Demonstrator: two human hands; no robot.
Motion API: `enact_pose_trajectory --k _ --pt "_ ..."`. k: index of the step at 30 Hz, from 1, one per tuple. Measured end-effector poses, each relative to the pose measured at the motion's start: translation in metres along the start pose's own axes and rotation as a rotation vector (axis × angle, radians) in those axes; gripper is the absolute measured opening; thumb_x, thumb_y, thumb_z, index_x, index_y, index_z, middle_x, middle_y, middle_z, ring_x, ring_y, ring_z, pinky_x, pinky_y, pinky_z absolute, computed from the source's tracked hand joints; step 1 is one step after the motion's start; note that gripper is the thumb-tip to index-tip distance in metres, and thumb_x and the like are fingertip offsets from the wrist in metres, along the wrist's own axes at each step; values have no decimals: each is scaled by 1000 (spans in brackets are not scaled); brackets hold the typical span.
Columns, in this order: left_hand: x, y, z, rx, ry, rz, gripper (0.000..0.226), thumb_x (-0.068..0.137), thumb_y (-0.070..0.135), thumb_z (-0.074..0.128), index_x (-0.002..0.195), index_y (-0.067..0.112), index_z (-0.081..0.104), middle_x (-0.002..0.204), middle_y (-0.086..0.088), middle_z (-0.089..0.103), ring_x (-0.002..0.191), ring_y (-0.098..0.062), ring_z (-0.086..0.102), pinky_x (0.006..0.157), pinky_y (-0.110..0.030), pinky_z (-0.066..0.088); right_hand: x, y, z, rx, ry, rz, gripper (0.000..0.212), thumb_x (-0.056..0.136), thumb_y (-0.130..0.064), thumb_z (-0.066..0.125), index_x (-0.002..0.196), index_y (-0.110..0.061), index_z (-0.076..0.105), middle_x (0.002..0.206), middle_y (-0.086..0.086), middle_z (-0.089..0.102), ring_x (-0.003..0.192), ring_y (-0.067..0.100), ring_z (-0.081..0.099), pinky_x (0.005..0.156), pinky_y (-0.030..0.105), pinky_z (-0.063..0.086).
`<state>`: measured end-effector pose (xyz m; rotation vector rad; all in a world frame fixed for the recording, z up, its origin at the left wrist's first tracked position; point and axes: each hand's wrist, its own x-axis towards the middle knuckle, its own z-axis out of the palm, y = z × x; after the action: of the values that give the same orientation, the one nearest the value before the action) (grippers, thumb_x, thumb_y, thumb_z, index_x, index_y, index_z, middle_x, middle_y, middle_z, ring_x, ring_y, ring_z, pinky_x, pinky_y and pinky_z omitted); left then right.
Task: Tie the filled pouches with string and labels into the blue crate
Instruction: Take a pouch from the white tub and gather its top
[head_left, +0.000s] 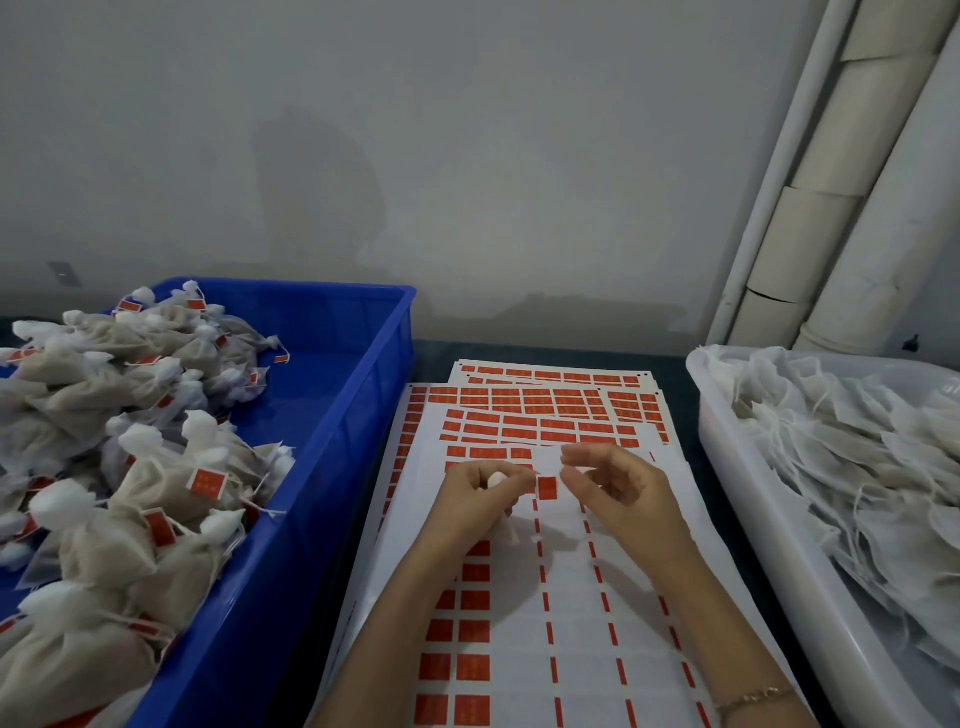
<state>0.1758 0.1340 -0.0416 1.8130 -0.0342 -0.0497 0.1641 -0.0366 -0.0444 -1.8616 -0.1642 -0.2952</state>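
My left hand (480, 493) is closed around a small white pouch (506, 527), whose top pokes out between the fingers. A red label (547, 488) hangs between my two hands. My right hand (618, 486) hovers just right of it with curled fingers apart; whether it pinches a string I cannot tell. Both hands are over the sheets of red labels (524, 431). The blue crate (332, 415) on the left holds several tied, labelled pouches (161, 483).
A white tub (737, 488) on the right holds several untied pouches (852, 447) with loose strings. A grey wall rises behind the table. White pipes (831, 208) lean in the far right corner. A thin bracelet (756, 696) is on my right wrist.
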Motion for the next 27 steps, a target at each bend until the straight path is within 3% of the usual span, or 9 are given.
enact_pose_trajectory --k 4,10,17,22,27 --pt "-2 2 2 18 -48 25 16 87 38 63 74 31 67 70 8 63 70 -12 59 57 -11 44 -1 5 3 -58 -40 7 9 81 -29 70 90 -32 69 89 -16 70 84 8 66 69 15 54" --pt "-3 1 3 55 -74 52 9 82 40 69 75 35 68 74 19 63 77 -11 61 56 -8 42 0 6 3 -67 -53 31 7 84 -22 69 87 -29 69 88 -10 70 84 12 67 76 21 55" --pt "2 -5 6 74 -64 57 7 83 39 69 77 36 67 83 19 64 81 -10 61 59 -8 41 -2 6 7 -105 -89 61 5 90 -20 62 89 -25 63 89 -10 67 82 11 65 77 15 52" --pt "8 -9 1 26 -98 63 16 89 28 61 100 39 62 110 20 57 100 -9 57 72 -12 46 -5 9 8 -117 -47 76 1 92 -24 58 92 -24 59 92 -12 65 83 8 63 77 13 51" --pt "9 -11 -6 -114 -133 61 28 92 8 56 110 29 54 108 17 53 89 3 62 65 -10 50 -9 9 11 -2 29 117 6 89 -32 60 92 -29 63 88 -18 67 84 6 65 68 12 52"
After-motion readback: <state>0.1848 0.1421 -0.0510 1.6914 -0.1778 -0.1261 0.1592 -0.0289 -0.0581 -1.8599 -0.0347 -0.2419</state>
